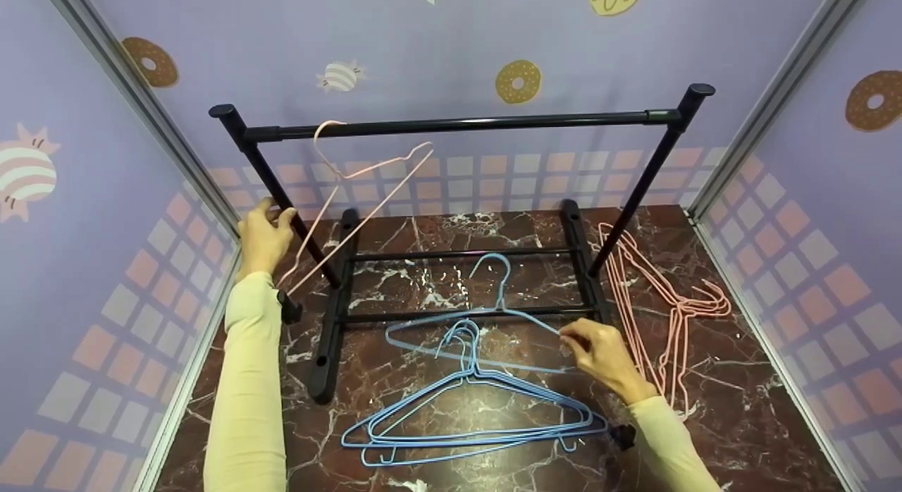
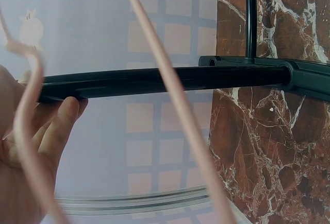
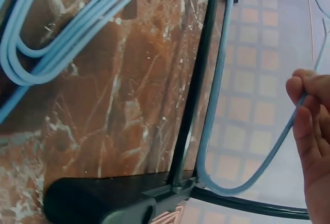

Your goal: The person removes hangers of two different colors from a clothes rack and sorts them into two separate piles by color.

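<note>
My left hand (image 1: 264,242) grips the left post of a black clothes rack (image 1: 458,125), its fingers around the post (image 2: 129,82) in the left wrist view. Beside it, a pink hanger (image 1: 373,208) hangs tilted by its hook from the rack's top bar. With fingertips and thumb, my right hand (image 1: 602,351) pinches one arm of a blue hanger (image 1: 501,298), lifted in front of the rack's lower bars with its hook upward. Below lies a pile of blue hangers (image 1: 486,435) on the floor.
Several pink hangers (image 1: 680,309) lie on the floor by the rack's right foot. Patterned panels (image 1: 423,48) enclose the back and both sides. The floor (image 1: 331,450) is dark red marble-look. The rack's left foot (image 1: 323,379) extends forward.
</note>
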Demonstrator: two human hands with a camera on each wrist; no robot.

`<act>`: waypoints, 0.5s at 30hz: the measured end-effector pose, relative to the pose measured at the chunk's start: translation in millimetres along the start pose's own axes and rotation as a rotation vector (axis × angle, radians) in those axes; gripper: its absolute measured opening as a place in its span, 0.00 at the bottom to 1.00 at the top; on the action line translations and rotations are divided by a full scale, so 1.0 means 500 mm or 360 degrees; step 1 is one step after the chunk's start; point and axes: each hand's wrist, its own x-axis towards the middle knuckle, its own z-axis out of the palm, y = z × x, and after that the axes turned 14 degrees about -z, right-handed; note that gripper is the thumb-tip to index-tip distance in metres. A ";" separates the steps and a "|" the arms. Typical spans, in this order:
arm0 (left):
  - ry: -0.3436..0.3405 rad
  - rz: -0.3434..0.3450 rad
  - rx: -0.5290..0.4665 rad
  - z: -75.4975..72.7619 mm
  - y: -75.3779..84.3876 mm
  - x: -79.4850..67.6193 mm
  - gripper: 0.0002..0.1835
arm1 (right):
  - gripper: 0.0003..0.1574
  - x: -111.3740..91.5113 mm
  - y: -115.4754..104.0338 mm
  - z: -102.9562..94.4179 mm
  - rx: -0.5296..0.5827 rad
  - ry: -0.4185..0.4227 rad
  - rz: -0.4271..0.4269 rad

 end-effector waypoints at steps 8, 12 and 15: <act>-0.0009 -0.0019 0.0018 -0.003 -0.002 -0.001 0.18 | 0.06 -0.024 -0.010 0.030 0.0235 -0.0271 0.0064; 0.0008 0.0003 0.0024 -0.001 -0.001 0.001 0.17 | 0.02 -0.038 -0.017 0.039 0.0431 -0.0533 0.0263; 0.0039 0.0029 0.0026 -0.001 -0.001 0.001 0.16 | 0.03 -0.050 -0.020 0.050 0.0513 -0.0686 0.0393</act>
